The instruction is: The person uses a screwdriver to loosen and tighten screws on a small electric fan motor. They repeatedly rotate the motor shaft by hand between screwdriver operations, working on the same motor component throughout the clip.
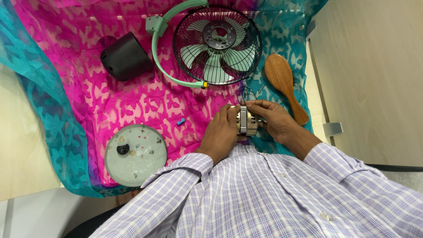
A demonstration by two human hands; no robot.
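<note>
Pink-teal cloth (132, 97); left hand (220, 132), right hand (273, 119) grip motor (246, 121); caged fan (217, 44), wooden brush (284, 86) beyond.

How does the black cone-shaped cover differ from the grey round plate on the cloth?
The black cone-shaped plastic cover lies on its side, tilted; the grey round plate lies flat. The cover is dark and deep, a hollow shell; the plate is pale and shallow, with small screws and a black knob resting on it. Both sit on the pink and teal patterned cloth, untouched by either hand.
</note>
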